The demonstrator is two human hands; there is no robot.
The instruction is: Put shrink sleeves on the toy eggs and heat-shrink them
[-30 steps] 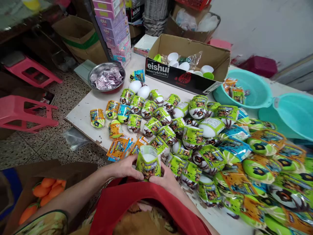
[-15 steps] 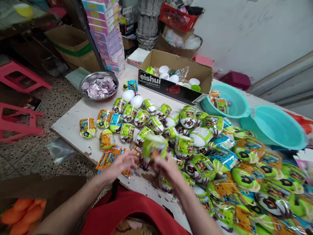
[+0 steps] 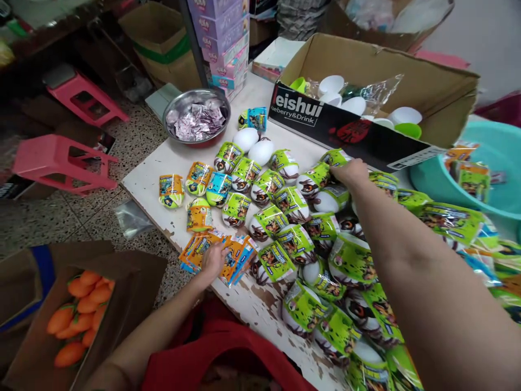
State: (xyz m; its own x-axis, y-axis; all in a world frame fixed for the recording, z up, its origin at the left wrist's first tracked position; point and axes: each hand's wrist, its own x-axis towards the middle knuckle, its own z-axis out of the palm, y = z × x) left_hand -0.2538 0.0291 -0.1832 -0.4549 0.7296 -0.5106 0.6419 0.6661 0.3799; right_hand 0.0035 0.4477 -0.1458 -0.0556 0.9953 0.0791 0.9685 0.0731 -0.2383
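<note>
My left hand [image 3: 214, 259] rests on a fanned pile of flat orange and blue printed wrappers [image 3: 238, 260] at the table's near edge, its fingers closed on an orange one. Across the table my right hand [image 3: 350, 172] reaches forward to the back of the egg group, fingers round a toy egg in a green printed wrapper [image 3: 334, 157]; the fingertips are partly hidden. Many more green-wrapped eggs [image 3: 271, 260] stand between the hands. Several orange- and blue-wrapped eggs [image 3: 171, 190] stand at the left. Two bare white eggs [image 3: 260, 152] lie behind them.
A steel bowl of small sachets [image 3: 197, 120] stands at the back left, near stacked boxes [image 3: 222, 41]. An open carton [image 3: 345, 130] holds white and green egg shells. A turquoise basin [image 3: 431, 179] is at right. Orange eggs fill a box [image 3: 81, 320] on the floor; pink stools [image 3: 61, 160] stand left.
My right hand has carried a green-wrapped egg from in front of me to the back of the group. My left hand has come down onto the orange wrappers. The view has shifted closer.
</note>
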